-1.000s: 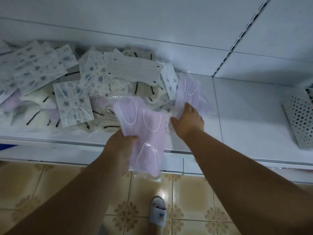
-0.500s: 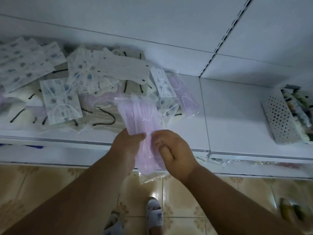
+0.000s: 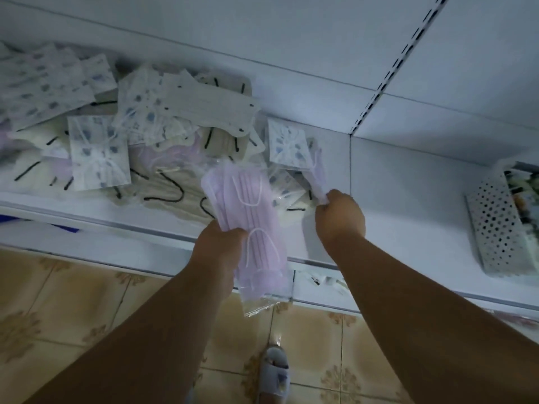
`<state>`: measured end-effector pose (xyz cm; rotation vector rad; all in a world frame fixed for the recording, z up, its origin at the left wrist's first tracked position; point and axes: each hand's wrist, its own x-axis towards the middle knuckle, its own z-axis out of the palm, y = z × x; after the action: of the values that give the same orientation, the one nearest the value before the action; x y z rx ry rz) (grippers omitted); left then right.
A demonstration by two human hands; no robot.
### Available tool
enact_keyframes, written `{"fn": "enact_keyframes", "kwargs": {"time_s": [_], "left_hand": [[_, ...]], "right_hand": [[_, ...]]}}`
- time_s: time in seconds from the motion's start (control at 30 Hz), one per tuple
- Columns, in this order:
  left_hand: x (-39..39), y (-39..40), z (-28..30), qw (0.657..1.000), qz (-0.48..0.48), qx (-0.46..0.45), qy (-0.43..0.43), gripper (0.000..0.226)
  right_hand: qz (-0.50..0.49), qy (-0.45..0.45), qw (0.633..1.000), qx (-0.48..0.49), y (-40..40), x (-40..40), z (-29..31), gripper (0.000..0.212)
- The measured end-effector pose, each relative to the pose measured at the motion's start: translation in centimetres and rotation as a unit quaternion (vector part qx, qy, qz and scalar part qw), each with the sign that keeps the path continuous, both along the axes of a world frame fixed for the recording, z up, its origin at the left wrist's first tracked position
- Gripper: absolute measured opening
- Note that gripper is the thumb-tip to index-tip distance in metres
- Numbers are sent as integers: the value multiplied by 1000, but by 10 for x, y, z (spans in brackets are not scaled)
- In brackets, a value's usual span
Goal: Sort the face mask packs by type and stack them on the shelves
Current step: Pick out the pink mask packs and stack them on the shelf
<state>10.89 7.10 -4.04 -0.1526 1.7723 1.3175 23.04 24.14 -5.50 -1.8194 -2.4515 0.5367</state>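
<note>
Lilac mask packs (image 3: 250,223): a bundle of flat pleated masks with white ear loops, sheathed in clear, glossy film, is held upright over the near edge of the shelf (image 3: 402,205). How many packs make up the bundle cannot be told. It is clasped at its left side by the left hand (image 3: 217,246), with fingers curled behind and thumb across the front; the lower end of the film hangs past the shelf lip.

Single lilac pack (image 3: 316,173): one further pack of the same kind, lying on the shelf just right of the bundle, is pinched at its near end by the curled fingers of the right hand (image 3: 339,215).

Loose pile (image 3: 151,141): a jumbled heap is spread over the left part of the shelf. White packs printed with blue-grey blots, cream packs with black ear loops, and one plain grey shaped mask on top are included; overlap prevents a count.

Shelf: smooth white metal, with a slotted upright at the far right of the back panel.

Perforated divider (image 3: 495,225): one white metal panel with round holes is set at the far right, with packaged goods behind it.

Floor (image 3: 73,301): glazed tan tiles with a floral motif. One grey slipper (image 3: 275,371) is seen below.
</note>
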Motion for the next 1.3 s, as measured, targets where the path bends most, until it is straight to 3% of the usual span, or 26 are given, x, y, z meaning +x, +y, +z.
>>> {"fn": "enact_keyframes", "kwargs": {"time_s": [0.1, 0.2, 0.3, 0.43, 0.5, 0.57, 0.63, 0.7, 0.83, 0.9, 0.97, 1.1, 1.2, 1.3], "left_hand": [[2, 5, 4, 1000, 19, -7, 4, 17], [5, 9, 11, 1000, 26, -4, -14, 16], [5, 8, 12, 998, 23, 45, -46, 40], [-3, -7, 19, 983, 26, 134, -121, 48], [-12, -20, 23, 981, 10, 146, -128, 40], [-19, -38, 31, 979, -8, 160, -129, 30], [-27, -60, 42, 973, -38, 187, -133, 28], [-34, -85, 58, 958, -93, 223, -154, 40], [-46, -132, 93, 951, -137, 225, -160, 59], [-47, -158, 114, 943, -118, 242, -196, 52], [-48, -183, 136, 959, -79, 193, -193, 35], [-39, -228, 167, 981, -131, 134, -58, 20], [-29, -253, 187, 989, -105, 107, 1, 13], [-19, -278, 208, 990, -75, 121, 26, 17]], "right_hand": [[-104, 174, 977, -64, -19, 8, 27, 14], [-79, 278, 954, -80, -53, 7, 46, 13], [46, 286, 953, -84, -85, 6, 44, 23], [159, 262, 943, -133, -122, 2, 33, 39], [135, 284, 933, -174, -139, -2, 34, 38], [83, 299, 936, -165, -151, -8, 39, 24], [-10, 313, 936, -163, -164, -16, 49, 38], [-133, 348, 895, -246, -178, -24, 64, 54], [-236, 462, 752, -406, -217, -24, 97, 24], [-265, 517, 699, -417, -240, -18, 117, 22], [-296, 547, 673, -401, -259, -10, 134, 17], [-279, 560, 676, -390, -297, -6, 168, 20], [-209, 554, 678, -436, -322, -5, 197, 29], [-184, 540, 705, -422, -342, 2, 225, 28]]}}
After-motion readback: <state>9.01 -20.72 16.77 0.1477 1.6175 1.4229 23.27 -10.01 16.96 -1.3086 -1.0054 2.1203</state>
